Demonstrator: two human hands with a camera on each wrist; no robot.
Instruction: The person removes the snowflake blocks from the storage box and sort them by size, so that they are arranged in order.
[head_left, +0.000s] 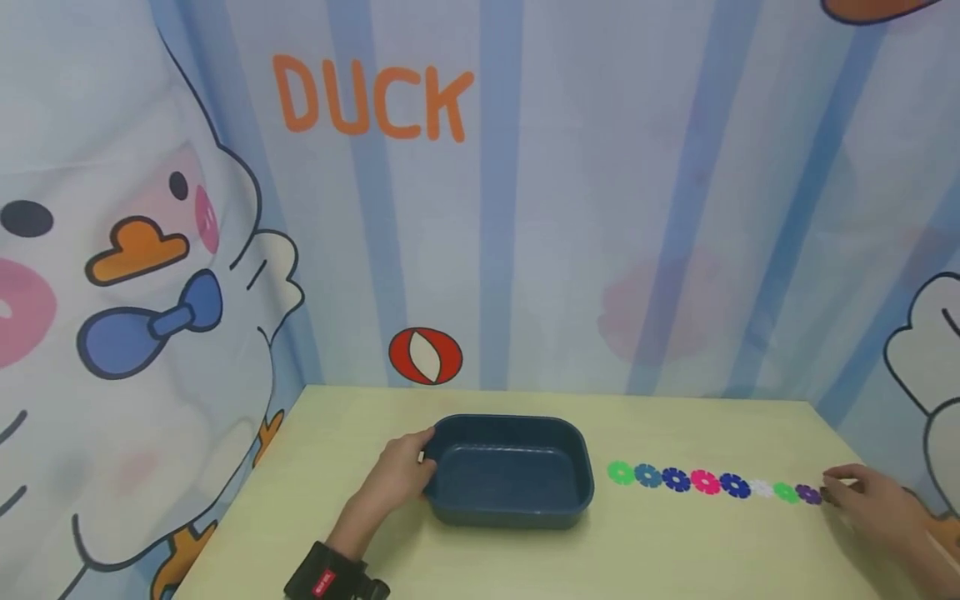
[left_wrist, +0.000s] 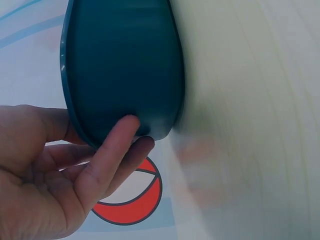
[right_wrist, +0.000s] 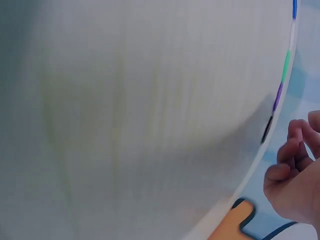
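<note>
My left hand (head_left: 401, 471) grips the left end of a dark blue rectangular tray (head_left: 513, 516), with fingers on its wall and rim. The tray stands on the table; the left wrist view shows the left hand (left_wrist: 65, 175) at the tray end (left_wrist: 125, 65). A row of flat notched plastic discs lies to the right, including a pink disc (head_left: 705, 482), a white disc (head_left: 761, 488) and a purple disc (head_left: 808, 494). By the row's right end is my right hand (head_left: 877, 504), loosely bent beside a black disc (right_wrist: 267, 129). No thing shows between its fingers.
The pale yellow table (head_left: 360, 417) meets a striped cloth backdrop (head_left: 570, 208) printed with ducks and the word DUCK. A black band (head_left: 330, 575) sits on the left wrist. Green disc (head_left: 621, 473) lies closest to the tray, a small gap from its right wall.
</note>
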